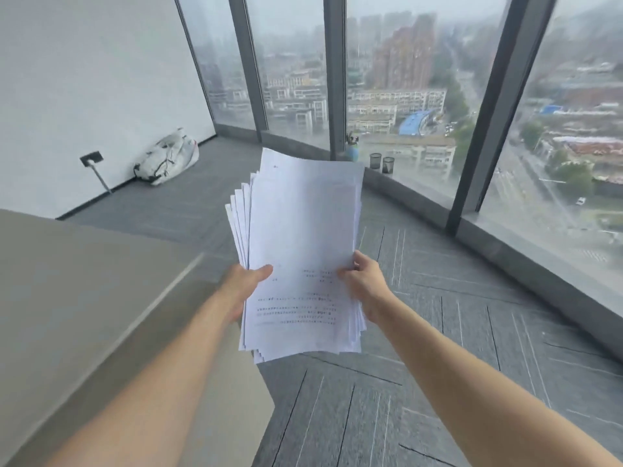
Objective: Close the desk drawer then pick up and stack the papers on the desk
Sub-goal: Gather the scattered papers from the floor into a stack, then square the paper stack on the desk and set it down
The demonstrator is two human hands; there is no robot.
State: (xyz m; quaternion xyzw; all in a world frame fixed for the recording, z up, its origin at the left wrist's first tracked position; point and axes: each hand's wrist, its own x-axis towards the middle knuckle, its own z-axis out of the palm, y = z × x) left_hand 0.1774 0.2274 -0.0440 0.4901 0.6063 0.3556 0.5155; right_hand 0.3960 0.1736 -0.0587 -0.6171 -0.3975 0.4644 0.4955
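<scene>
I am holding a sheaf of papers (303,251) up in the air in front of me, roughly at the centre of the view, with both bare arms reaching forward. My left hand (244,284) is pinching the sheaf's left edge at about eight o'clock, thumb lying flat on the top sheet, the other fingers hidden behind. My right hand (365,281) is pinching the right edge at about four o'clock, thumb pressing on the printed side. The sheets are thin white office paper with rows of small dark print near the bottom; they are fanning out unevenly, with staggered edges showing along the left side and at the lower corners, and the top is curling slightly away from me. The table (84,298) is running along the nine o'clock side, a smooth, matte, beige-grey slab with a pale stripe along it; the part in view is carrying no loose sheets. I cannot see the drawer, so I cannot tell whether it is closed. Judging by this, the gathering is looking largely done, and what is left is squaring the ragged edges and setting the pile down on the table. Beyond, at twelve o'clock, tall glass panes in dark frames are showing a hazy city; grey ribbed carpet tiles are covering the floor.
</scene>
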